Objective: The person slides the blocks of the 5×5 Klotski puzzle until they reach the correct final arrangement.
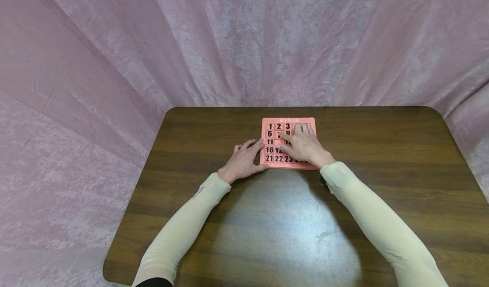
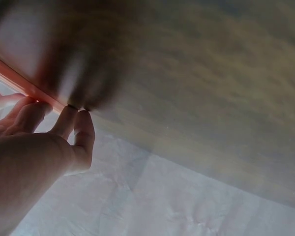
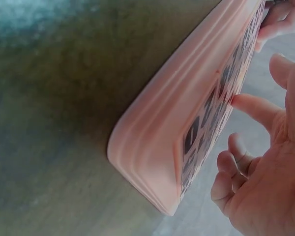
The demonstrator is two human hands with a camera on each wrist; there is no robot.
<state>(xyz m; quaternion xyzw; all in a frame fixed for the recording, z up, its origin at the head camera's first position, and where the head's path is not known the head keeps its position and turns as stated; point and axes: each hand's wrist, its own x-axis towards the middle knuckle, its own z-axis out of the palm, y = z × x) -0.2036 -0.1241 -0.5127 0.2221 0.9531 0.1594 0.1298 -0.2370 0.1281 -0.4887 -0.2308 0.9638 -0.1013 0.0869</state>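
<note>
One fingertip of the loosely spread right hand [image 1: 304, 146] touches the number tiles [image 1: 270, 142]; the left hand [image 1: 242, 161], thumb and fingers wide apart, touches the pink board [image 1: 284, 165] at its left side, probably to stop it sliding on the wooden table [image 1: 206, 130].

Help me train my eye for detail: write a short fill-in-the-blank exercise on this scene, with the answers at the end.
1. The person's ____ bare hand is over the flat pink board with black numbers.
2. In the head view, the other bare hand lies at the board's ____ side.
3. The number directly below 16 is ____.
4. In the top row, the number between 1 and 3 is ____.

Missing words: right; left; 21; 2.
</note>
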